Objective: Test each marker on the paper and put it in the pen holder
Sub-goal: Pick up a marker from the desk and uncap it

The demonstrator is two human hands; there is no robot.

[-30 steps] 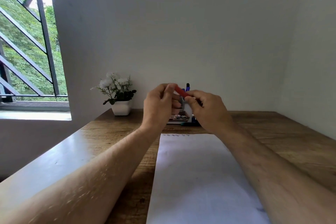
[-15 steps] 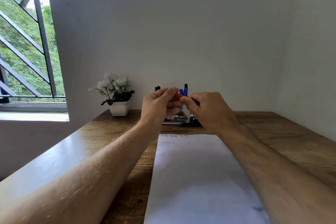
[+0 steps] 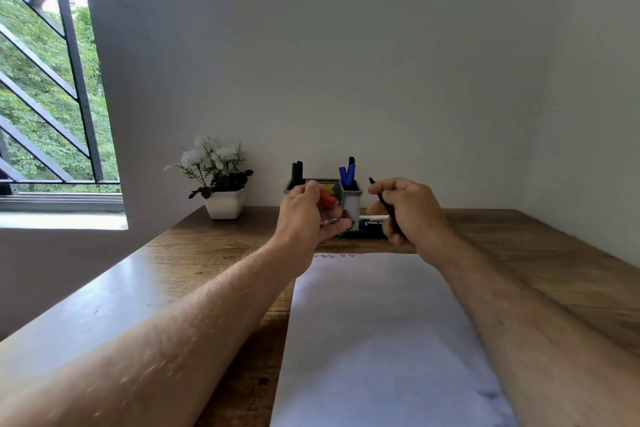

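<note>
My left hand (image 3: 308,215) grips a red marker cap (image 3: 327,199) in its curled fingers. My right hand (image 3: 407,211) holds the uncapped marker (image 3: 382,199), its dark tip pointing up and left. The two hands are apart above the far end of the white paper (image 3: 381,340), which has small scribbles (image 3: 334,256) at its top edge. Behind the hands stands a grey pen holder (image 3: 351,201) with blue markers (image 3: 346,175) in its right cup and black markers (image 3: 297,172) at its left. More markers (image 3: 372,227) lie on the desk in front of the holder, partly hidden.
A white pot of white flowers (image 3: 223,204) stands at the back left of the wooden desk (image 3: 536,253). The wall runs close behind the holder and along the right. A barred window (image 3: 45,97) is at the left.
The hands, joined on the red-capped marker before, have pulled apart: the left carries the red cap off to the left, the right keeps the marker body. The camera has tilted slightly.
</note>
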